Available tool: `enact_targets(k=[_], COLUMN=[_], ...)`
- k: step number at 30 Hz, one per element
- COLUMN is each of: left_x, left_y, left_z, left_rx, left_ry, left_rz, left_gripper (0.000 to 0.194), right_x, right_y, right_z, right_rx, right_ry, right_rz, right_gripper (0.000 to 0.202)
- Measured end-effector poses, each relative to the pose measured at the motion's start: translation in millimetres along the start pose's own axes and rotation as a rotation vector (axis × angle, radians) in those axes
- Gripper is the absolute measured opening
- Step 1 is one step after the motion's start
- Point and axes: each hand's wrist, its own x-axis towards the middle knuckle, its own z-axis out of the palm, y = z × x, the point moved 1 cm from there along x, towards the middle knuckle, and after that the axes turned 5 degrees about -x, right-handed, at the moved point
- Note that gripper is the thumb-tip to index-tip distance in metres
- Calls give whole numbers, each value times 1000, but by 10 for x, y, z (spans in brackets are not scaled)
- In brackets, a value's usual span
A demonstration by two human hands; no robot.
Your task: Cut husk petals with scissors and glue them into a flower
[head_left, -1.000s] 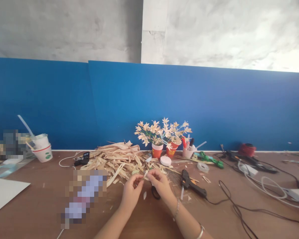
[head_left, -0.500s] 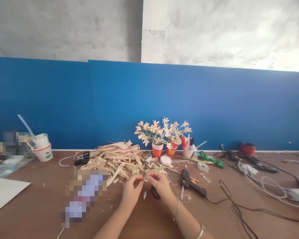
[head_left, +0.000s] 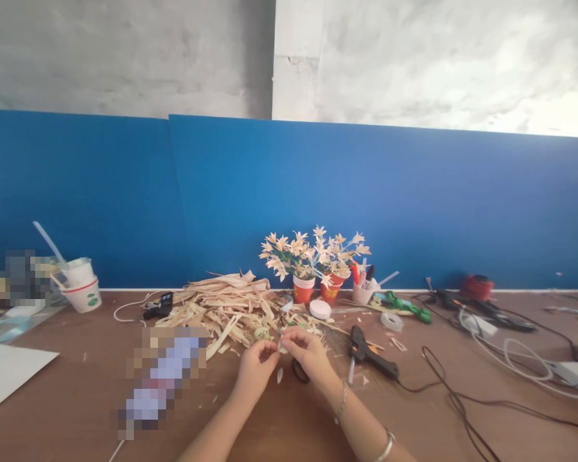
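Note:
My left hand (head_left: pixel 259 366) and my right hand (head_left: pixel 308 354) are close together above the brown table. The fingers of my right hand are pinched on a small pale piece (head_left: pixel 282 347). My left fingertips are pressed together beside it; whatever they grip is too small to make out. Below them a small pale petal (head_left: pixel 280 375) lies on the table. A dark ring-like handle (head_left: pixel 299 372) shows partly under my right hand. Just behind the hands is a heap of dry pale husk strips (head_left: pixel 231 301).
White flowers (head_left: pixel 298 247) stand in red cups (head_left: pixel 303 290) at the back. A black glue gun (head_left: pixel 372 357) with its cable lies right of my hands. Tape (head_left: pixel 392 321), green stems (head_left: pixel 409 307) and tangled cords (head_left: pixel 520 359) are further right; stacked cups (head_left: pixel 81 292) stand left.
The two hands have shifted very slightly, and a little more of the pale piece shows between the fingertips. The objects on the table have not moved.

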Motion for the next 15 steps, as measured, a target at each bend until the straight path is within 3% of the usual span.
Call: enact_targets(k=[15], left_x=[1], left_y=[-13], left_z=[-5], left_rx=[87], left_ry=[3], left_rz=[41], left_gripper=[13], right_x=[-11], right_y=[-73], right_z=[0], right_rx=[-46], right_ry=[26], right_rz=[-10], right_gripper=[16])
